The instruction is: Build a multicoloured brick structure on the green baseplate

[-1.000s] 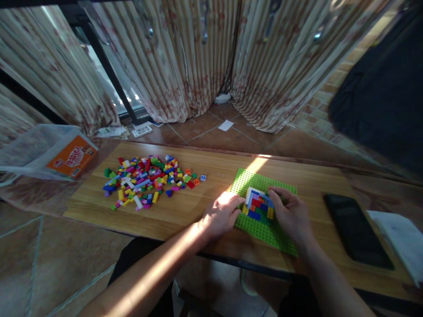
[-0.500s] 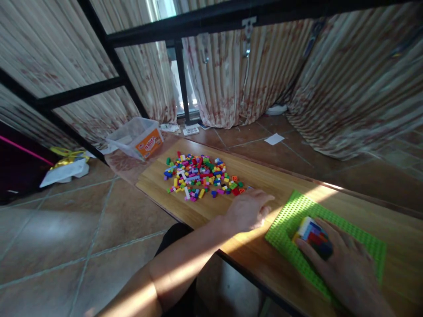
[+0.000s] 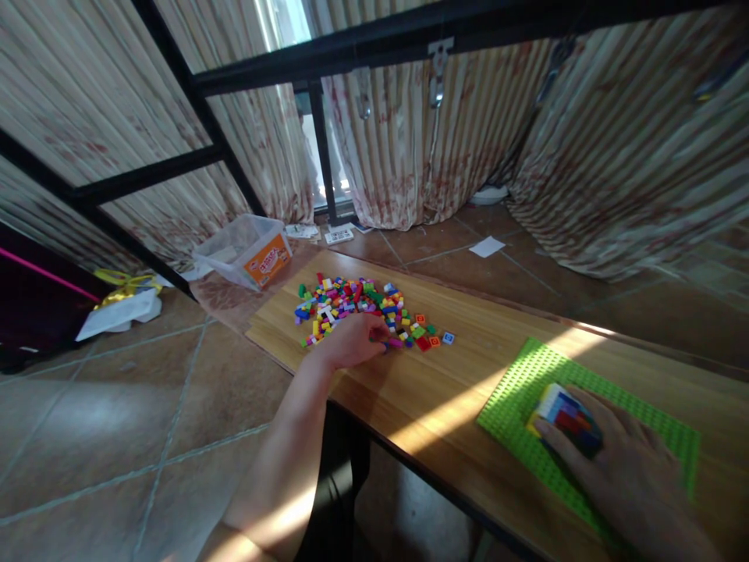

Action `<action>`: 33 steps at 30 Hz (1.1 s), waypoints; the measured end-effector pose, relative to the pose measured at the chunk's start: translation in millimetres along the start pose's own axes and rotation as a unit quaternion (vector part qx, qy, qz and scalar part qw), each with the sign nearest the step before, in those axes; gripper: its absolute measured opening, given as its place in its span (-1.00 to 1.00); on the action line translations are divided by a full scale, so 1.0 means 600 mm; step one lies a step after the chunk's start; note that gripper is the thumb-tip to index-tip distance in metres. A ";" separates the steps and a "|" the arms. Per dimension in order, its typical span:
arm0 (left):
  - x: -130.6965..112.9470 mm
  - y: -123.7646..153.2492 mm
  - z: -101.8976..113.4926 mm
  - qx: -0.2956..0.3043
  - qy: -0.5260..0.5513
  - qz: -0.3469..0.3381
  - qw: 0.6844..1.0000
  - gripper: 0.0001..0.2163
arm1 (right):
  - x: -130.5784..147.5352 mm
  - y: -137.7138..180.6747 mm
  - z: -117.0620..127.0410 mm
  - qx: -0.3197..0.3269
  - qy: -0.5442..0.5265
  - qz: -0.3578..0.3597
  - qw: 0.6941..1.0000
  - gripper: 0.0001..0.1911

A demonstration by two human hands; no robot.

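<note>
From my end I see a long worktop of pale wood grain (image 3: 409, 398) above a brown tiled floor (image 3: 117, 414), with striped, floral curtains (image 3: 392, 156) behind and a clear plastic bin with an orange label (image 3: 234, 257) off its far left end. Since half a second ago, my left hand (image 3: 356, 339) has moved from bare wood to the loose pile of multicoloured plastic bricks (image 3: 351, 293). Its fingers curl down at the pile's near edge; I can't tell whether they grip one. My right hand (image 3: 620, 453) stays clamped around a small multicoloured block of joined bricks (image 3: 562, 415), over the square green studded baseplate (image 3: 520, 382).
</note>
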State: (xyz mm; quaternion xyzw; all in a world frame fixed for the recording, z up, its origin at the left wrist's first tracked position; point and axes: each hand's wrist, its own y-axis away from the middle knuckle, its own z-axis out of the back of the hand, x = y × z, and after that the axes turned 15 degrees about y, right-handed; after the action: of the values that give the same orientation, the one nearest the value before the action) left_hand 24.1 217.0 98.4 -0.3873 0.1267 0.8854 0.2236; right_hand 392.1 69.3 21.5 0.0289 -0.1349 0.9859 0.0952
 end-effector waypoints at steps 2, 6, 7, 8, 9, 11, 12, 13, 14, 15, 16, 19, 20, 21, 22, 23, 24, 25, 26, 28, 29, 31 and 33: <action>-0.003 -0.002 -0.006 0.005 -0.031 0.000 0.999 -0.79 | 0.000 -0.002 0.000 0.005 0.042 0.009 0.999 -0.17; -0.013 -0.005 -0.017 0.002 -0.103 0.027 0.994 -0.77 | 0.002 -0.002 0.002 -0.009 0.069 0.016 0.997 -0.18; -0.015 -0.005 -0.021 -0.002 -0.116 0.035 0.993 -0.78 | 0.002 -0.002 0.003 -0.011 0.070 0.016 0.997 -0.19; -0.018 -0.006 -0.024 -0.005 -0.127 0.042 0.991 -0.80 | 0.003 -0.001 0.003 -0.011 0.069 0.017 0.997 -0.19; -0.019 -0.006 -0.026 -0.007 -0.136 0.049 0.990 -0.82 | 0.004 -0.001 0.004 -0.011 0.067 0.018 0.998 -0.19; -0.020 -0.006 -0.027 -0.008 -0.144 0.059 0.988 -0.85 | 0.005 -0.001 0.004 -0.008 0.064 0.018 0.998 -0.18; -0.020 -0.005 -0.025 -0.011 -0.147 0.062 0.987 -0.85 | 0.006 -0.001 0.004 -0.006 0.063 0.018 0.998 -0.18; -0.021 -0.003 -0.022 -0.014 -0.149 0.062 0.987 -0.85 | 0.007 -0.001 0.005 -0.003 0.060 0.017 0.998 -0.18; -0.022 0.000 -0.018 -0.019 -0.148 0.059 0.987 -0.86 | 0.009 -0.002 0.005 0.000 0.056 0.016 0.998 -0.19; -0.027 0.002 -0.014 -0.024 -0.143 0.053 0.988 -0.86 | 0.011 -0.003 0.007 -0.002 0.048 0.014 0.999 -0.21; -0.034 0.005 -0.012 -0.029 -0.132 0.043 0.990 -0.87 | 0.013 -0.005 0.011 -0.010 0.035 0.010 0.999 -0.24; -0.074 0.007 -0.032 -0.029 -0.034 0.002 0.999 -0.89 | 0.023 -0.005 0.032 -0.084 -0.040 -0.013 0.996 -0.37; -0.092 0.006 -0.049 -0.024 0.019 -0.012 0.999 -0.90 | 0.029 -0.003 0.042 -0.115 -0.070 -0.021 0.991 -0.44; -0.112 0.005 -0.073 -0.029 0.073 -0.028 0.997 -0.91 | 0.036 0.000 0.052 -0.136 -0.099 -0.030 0.985 -0.52; -0.132 0.005 -0.100 -0.033 0.127 -0.043 0.990 -0.91 | 0.046 0.005 0.062 -0.146 -0.131 -0.040 0.980 -0.60; -0.152 0.005 -0.130 -0.031 0.180 -0.051 0.982 -0.92 | 0.057 0.011 0.071 -0.137 -0.170 -0.052 0.974 -0.65; -0.169 0.007 -0.160 -0.017 0.229 -0.055 0.972 -0.92 | 0.069 0.018 0.077 -0.123 -0.223 -0.072 0.964 -0.70; -0.183 0.009 -0.188 -0.014 0.271 -0.062 0.960 -0.92 | 0.081 0.026 0.081 -0.100 -0.273 -0.086 0.953 -0.73; -0.195 0.012 -0.213 -0.009 0.292 -0.071 0.954 -0.94 | 0.093 0.033 0.083 -0.067 -0.319 -0.092 0.941 -0.74; -0.206 0.016 -0.250 0.012 0.319 -0.092 0.943 -0.94 | 0.112 0.045 0.083 -0.025 -0.409 -0.122 0.904 -0.75; -0.206 0.018 -0.263 0.020 0.329 -0.097 0.939 -0.94 | 0.118 0.049 0.081 -0.012 -0.445 -0.140 0.885 -0.77; -0.201 0.017 -0.277 0.023 0.359 -0.089 0.929 -0.93 | 0.123 0.052 0.079 -0.003 -0.504 -0.184 0.844 -0.79; -0.191 0.014 -0.285 0.013 0.391 -0.069 0.918 -0.90 | 0.122 0.053 0.078 -0.004 -0.546 -0.218 0.809 -0.79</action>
State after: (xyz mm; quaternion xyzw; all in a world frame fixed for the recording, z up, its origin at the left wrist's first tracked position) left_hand 196.2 107.9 69.8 -0.7072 0.1887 0.6444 0.2214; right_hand 315.3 39.7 64.6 0.5909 -0.1587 0.7602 0.2185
